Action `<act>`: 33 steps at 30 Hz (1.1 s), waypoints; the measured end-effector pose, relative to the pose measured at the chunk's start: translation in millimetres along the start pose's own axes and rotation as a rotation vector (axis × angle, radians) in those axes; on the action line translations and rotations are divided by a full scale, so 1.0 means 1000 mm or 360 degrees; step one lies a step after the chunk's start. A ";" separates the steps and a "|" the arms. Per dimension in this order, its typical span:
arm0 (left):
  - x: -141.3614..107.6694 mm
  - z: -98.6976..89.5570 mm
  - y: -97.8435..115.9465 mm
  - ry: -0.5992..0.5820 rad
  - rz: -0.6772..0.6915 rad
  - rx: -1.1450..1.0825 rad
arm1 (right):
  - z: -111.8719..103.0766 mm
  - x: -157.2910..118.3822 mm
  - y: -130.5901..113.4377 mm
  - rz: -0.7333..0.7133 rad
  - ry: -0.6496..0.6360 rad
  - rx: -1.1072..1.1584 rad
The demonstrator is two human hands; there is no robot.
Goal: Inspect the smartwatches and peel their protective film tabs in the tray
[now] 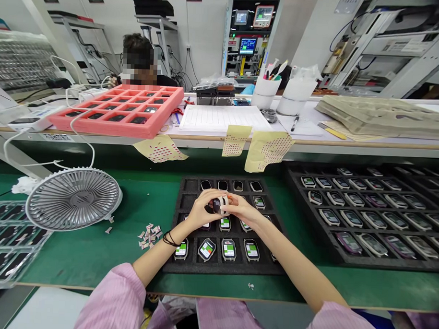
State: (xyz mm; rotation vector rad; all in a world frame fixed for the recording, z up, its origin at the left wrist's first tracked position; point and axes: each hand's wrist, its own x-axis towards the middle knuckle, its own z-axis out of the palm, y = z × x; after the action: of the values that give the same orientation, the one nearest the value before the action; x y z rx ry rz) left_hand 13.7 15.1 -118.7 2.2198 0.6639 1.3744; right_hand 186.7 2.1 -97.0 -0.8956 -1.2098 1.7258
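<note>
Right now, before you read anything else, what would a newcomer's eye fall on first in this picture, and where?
The left hand and right hand come first, pinching a small watch at the centre, above a black foam tray of watches with bright screens. A larger black tray of watches fills the right, a grey desk fan stands left, and a red foam tray sits on the shelf behind.

**Q:** What limits the left hand (pixel 203 209) moving outward?

**A:** A strip of green bench mat (pixel 104 256) gives passage, bearing paper scraps (pixel 149 235); the desk fan (pixel 74 200) obstructs beyond.

**Q:** And the right hand (pixel 245 208)?

**A:** Restricted. The black foam tray (pixel 216 266) stands just beside the larger watch tray (pixel 293 200), whose filled rows block any descent.
</note>
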 end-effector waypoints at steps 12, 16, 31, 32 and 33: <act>0.000 -0.003 -0.003 0.0046 -0.0512 -0.0116 | -0.007 -0.022 -0.011 -0.0853 0.0707 -0.0398; 0.000 -0.002 -0.002 0.0039 -0.0520 -0.0134 | -0.003 -0.023 -0.008 -0.0904 0.0736 -0.0508; -0.001 -0.001 -0.003 0.0075 -0.0555 -0.0133 | -0.004 -0.021 0.005 -0.1062 0.0833 -0.0739; 0.000 -0.001 -0.003 0.0080 -0.0559 -0.0131 | -0.004 -0.020 0.006 -0.1054 0.0823 -0.0752; 0.000 -0.001 -0.003 0.0084 -0.0560 -0.0127 | -0.004 -0.020 0.007 -0.1042 0.0822 -0.0754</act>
State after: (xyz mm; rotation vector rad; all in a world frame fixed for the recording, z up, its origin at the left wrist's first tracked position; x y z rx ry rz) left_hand 12.3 17.6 -120.5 1.8988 0.9487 1.2576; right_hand 196.4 -16.1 -102.9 -0.9865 -1.3627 0.6450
